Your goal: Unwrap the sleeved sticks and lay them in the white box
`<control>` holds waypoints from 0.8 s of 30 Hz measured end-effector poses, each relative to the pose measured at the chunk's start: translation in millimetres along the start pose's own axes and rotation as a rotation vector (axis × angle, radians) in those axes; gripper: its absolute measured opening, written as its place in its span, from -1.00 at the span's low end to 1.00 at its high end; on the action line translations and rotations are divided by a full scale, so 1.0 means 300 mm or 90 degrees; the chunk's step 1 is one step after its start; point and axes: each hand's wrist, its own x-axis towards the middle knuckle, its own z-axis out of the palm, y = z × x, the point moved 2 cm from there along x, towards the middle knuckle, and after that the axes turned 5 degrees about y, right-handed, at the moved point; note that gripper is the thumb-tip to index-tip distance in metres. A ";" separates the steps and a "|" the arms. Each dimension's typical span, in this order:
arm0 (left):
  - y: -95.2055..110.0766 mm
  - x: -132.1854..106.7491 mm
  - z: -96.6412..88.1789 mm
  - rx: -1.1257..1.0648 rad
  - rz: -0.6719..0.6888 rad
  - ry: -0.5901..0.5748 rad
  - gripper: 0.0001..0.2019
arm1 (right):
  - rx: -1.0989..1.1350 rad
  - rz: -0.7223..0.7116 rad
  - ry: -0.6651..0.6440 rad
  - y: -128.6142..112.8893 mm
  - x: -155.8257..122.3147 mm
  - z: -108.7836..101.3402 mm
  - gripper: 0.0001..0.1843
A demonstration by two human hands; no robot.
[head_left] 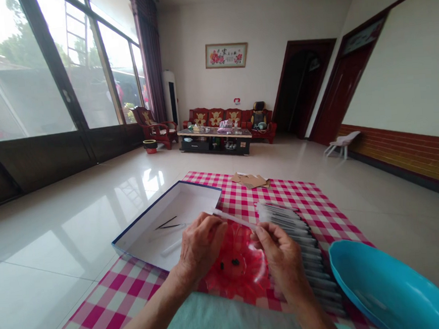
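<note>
left hand (201, 247) and right hand (282, 261) both pinch a thin clear plastic tube (233, 219), held above the red translucent plastic bowl (238, 277). risk: a light fingertip grip may slip, dropping the tube beside the bowl onto the red-and-white checked cloth (111, 294).

You have one view, worn on your head and facing forward and somewhat down across a red-and-white checked cloth (245, 203). It sits close above your left hand (201, 247) and right hand (284, 261). They fill the lower middle, with your forearms coming in from the bottom edge. The lens is wide, so straight lines bow near the edges. Glossy pale floor tiles (58, 238) stretch away to a red wooden sofa (219, 118) against the far wall at centre. Tall dark-framed windows (26, 73) run along your left and a plain white wall (413, 68) along your right.
</note>
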 end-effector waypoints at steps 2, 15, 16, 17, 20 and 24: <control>-0.012 0.003 -0.001 -0.026 -0.120 -0.036 -0.68 | 0.049 0.025 0.016 0.011 0.002 -0.001 -0.69; -0.024 -0.009 0.044 -0.582 -0.383 -0.172 -0.71 | 0.025 0.137 -0.315 -0.021 -0.084 0.075 -0.74; -0.016 -0.010 0.038 -0.491 -0.312 -0.180 -0.71 | 0.018 0.118 -0.267 -0.027 -0.069 0.062 -0.71; -0.008 -0.011 0.033 -0.387 -0.234 -0.181 -0.70 | 0.015 0.099 -0.219 -0.033 -0.054 0.047 -0.68; 0.014 -0.024 0.031 -0.104 -0.014 -0.168 -0.70 | -0.006 0.047 -0.153 -0.046 -0.022 0.010 -0.60; 0.024 -0.050 0.052 0.101 0.138 -0.220 -0.71 | -0.092 0.025 -0.167 -0.042 -0.016 -0.006 -0.53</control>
